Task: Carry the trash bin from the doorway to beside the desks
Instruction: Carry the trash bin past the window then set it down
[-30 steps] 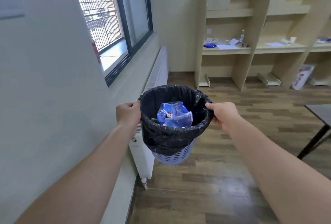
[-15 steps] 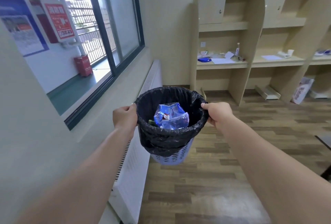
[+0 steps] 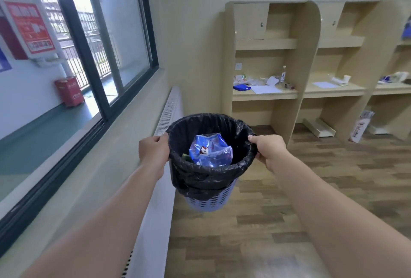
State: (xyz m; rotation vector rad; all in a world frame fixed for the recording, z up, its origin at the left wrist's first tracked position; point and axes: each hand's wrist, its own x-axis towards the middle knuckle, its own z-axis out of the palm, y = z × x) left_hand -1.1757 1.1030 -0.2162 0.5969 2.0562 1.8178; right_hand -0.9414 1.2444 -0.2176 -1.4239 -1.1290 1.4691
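Above floor, trash bin (image 3: 210, 197), blue wrapper (image 3: 210, 151) inside

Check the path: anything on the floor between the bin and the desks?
Nothing visible. The trash bin is held off the floor by the left hand and right hand; bare wood floor runs to the desks. The radiator sits off to the left.

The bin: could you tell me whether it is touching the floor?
Apart. In the head view the bin hangs from the left hand and right hand, with floor visible below its base.
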